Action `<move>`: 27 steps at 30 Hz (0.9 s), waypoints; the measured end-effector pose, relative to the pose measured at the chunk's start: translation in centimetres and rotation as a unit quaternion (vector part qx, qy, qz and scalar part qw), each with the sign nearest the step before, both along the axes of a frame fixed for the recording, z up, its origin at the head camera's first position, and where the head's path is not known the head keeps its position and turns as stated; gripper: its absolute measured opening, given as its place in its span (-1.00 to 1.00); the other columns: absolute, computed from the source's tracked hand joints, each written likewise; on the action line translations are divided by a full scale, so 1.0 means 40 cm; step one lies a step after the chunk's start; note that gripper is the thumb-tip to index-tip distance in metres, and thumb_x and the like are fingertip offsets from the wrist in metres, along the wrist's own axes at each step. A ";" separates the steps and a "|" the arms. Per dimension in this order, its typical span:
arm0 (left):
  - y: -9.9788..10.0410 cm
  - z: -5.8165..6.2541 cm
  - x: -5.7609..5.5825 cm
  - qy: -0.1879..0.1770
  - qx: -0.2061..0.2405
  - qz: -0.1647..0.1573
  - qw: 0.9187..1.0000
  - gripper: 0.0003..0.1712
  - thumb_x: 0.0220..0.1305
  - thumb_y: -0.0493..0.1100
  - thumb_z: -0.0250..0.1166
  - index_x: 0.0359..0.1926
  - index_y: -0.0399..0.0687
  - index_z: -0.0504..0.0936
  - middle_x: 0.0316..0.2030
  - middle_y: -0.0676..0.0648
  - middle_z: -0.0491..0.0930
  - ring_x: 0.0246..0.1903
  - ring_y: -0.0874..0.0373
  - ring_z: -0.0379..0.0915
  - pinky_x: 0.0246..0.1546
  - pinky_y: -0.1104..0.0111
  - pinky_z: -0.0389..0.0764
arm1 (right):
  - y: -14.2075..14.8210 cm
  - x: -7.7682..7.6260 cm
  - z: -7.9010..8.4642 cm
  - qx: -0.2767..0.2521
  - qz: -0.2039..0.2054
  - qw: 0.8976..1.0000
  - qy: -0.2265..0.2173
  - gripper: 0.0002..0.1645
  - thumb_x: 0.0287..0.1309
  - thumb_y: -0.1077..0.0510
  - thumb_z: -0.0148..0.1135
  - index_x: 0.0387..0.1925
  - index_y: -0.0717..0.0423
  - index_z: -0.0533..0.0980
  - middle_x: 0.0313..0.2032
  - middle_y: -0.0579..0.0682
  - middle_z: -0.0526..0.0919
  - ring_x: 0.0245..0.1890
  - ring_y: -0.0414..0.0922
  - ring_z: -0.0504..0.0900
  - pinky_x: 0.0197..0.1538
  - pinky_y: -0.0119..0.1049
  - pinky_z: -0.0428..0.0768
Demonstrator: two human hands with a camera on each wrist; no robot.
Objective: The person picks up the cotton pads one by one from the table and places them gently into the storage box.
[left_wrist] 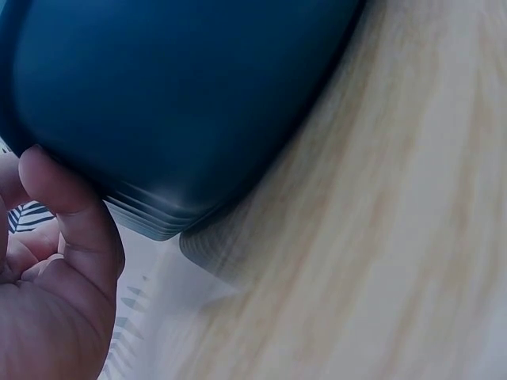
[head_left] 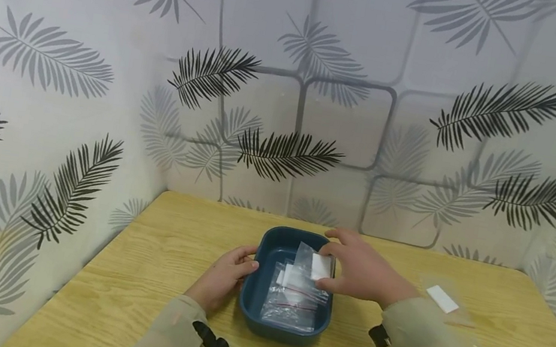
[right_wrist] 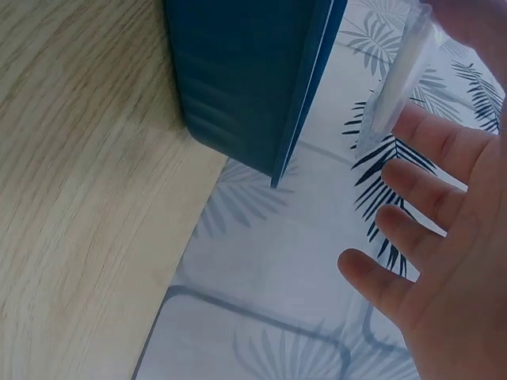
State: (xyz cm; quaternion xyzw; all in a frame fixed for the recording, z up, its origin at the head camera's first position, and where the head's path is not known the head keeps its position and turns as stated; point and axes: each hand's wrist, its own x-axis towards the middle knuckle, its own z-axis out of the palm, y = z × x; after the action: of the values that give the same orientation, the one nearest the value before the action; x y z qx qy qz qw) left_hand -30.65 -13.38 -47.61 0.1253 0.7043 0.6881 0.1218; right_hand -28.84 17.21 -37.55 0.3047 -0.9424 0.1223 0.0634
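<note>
A dark blue plastic bin [head_left: 280, 334] stands on the table with several clear zip bags [head_left: 289, 315] lying in it, some with white pieces inside. At the bin's left side, my left hand [head_left: 220, 276] grips the rim; the left wrist view shows the thumb [left_wrist: 59, 186] against the wall. Over the right part of the bin, my right hand [head_left: 363, 272] pinches a small clear zip bag [head_left: 320, 267] with a flat white piece in it. From the right wrist, that bag [right_wrist: 396, 75] appears edge-on, and the other fingers [right_wrist: 376, 281] are spread loosely.
Another clear bag with a white piece [head_left: 442, 299] lies on the wooden table [head_left: 129, 283], to the right of my right hand. Behind and left of the table rise walls [head_left: 341, 117] with a leaf pattern. A black strap [head_left: 213, 342] shows at my left wrist.
</note>
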 end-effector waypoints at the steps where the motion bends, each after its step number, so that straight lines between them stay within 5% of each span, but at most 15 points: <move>1: -0.001 -0.001 0.000 -0.001 -0.001 0.000 1.000 -0.41 0.55 -0.15 0.13 0.49 -0.18 0.28 -0.01 -0.30 0.47 -0.22 0.04 0.47 -0.24 0.34 0.53 | -0.006 -0.005 0.000 0.005 -0.004 1.000 0.000 -0.31 0.02 -0.27 0.50 0.08 0.04 0.63 0.39 0.16 0.32 0.34 0.19 0.34 0.28 0.12 0.41; 15: -0.002 -0.001 -0.001 0.000 -0.005 0.001 1.000 -0.41 0.53 -0.13 0.16 0.48 -0.16 0.30 -0.04 -0.24 0.47 -0.21 0.06 0.47 -0.23 0.33 0.53 | -0.059 -0.070 -0.024 0.049 -0.041 0.998 -0.021 -0.29 0.01 -0.37 0.45 0.08 -0.04 0.64 0.42 0.10 0.30 0.40 0.14 0.26 0.31 0.12 0.37; 27: -0.002 0.004 0.002 0.007 -0.011 0.000 1.000 -0.42 0.54 -0.15 0.15 0.48 -0.16 0.31 -0.07 -0.23 0.48 -0.29 0.08 0.42 -0.30 0.35 0.48 | -0.066 -0.083 -0.044 0.047 -0.055 0.997 -0.033 -0.19 0.04 -0.33 0.46 0.21 0.04 0.59 0.43 0.14 0.28 0.43 0.18 0.21 0.33 0.15 0.33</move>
State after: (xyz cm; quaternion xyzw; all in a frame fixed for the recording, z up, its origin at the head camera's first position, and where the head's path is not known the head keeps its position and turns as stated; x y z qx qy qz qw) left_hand -30.55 -13.46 -47.45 0.1283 0.7125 0.6797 0.1183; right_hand -32.15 14.55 -39.30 0.2512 -0.9639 0.0844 0.0247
